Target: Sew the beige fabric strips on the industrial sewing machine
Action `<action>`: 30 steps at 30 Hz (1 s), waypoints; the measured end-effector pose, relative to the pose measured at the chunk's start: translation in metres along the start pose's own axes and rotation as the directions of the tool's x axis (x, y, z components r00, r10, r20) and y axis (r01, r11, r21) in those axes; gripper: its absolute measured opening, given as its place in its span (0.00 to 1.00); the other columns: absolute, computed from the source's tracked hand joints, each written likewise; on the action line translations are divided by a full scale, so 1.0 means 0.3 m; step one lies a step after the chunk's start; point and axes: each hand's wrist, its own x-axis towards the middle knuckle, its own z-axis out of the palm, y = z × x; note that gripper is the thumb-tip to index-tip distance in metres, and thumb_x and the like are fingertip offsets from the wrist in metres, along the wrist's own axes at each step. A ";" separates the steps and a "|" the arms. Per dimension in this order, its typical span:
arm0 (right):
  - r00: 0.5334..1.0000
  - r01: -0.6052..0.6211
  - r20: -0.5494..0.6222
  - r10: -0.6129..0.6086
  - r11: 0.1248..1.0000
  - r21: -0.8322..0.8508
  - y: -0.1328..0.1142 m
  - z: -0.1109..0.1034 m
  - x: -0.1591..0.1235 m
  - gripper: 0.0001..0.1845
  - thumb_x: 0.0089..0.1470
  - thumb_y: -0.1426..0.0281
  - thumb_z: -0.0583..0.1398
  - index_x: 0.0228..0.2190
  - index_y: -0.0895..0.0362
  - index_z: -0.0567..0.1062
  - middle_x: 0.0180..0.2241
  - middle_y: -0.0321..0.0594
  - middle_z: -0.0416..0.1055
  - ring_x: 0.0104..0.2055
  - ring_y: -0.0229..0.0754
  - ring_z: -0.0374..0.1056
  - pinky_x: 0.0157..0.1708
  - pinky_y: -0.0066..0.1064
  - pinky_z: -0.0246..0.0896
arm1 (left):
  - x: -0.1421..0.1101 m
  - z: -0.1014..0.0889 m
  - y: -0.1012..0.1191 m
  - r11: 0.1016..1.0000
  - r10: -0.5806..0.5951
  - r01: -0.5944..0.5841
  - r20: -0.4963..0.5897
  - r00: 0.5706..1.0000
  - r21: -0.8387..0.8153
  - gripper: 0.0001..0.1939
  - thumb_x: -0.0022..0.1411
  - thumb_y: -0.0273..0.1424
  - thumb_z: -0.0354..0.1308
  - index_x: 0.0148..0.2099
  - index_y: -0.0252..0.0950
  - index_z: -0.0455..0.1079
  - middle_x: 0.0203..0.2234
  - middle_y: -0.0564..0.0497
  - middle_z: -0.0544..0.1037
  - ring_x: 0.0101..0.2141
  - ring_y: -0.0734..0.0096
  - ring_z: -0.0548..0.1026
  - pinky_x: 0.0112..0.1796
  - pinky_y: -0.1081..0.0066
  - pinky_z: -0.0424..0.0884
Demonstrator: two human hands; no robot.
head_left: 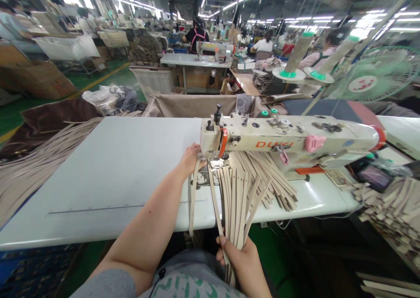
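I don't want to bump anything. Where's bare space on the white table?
The biggest bare patch of white table lies between its left edge, the left forearm and the sewing machine. A smaller one is at the front, right of the fanned strips. It's crowded with strips under the machine and down to the right hand.

A pedestal fan (362, 83) with a pale green cage faces in at the right, near two large thread cones (300, 55) on their stand. Farther back, a person in a black top with pink straps (197, 37) is at another sewing machine (216, 49); at the left, cardboard boxes (42, 79) and a clear plastic bag (105, 97) lie by the green floor (95, 85).
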 end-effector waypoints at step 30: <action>1.000 -0.014 -0.018 0.015 0.999 0.032 -0.001 -0.041 -0.038 0.34 0.41 0.40 0.82 0.31 0.58 0.87 0.25 0.46 0.84 0.28 0.45 0.76 0.36 0.36 0.74 | -0.025 -0.014 0.025 0.998 -0.005 -0.005 0.159 0.987 0.065 0.50 0.44 0.39 0.84 0.70 0.40 0.74 0.74 0.36 0.70 0.76 0.31 0.62 0.77 0.38 0.57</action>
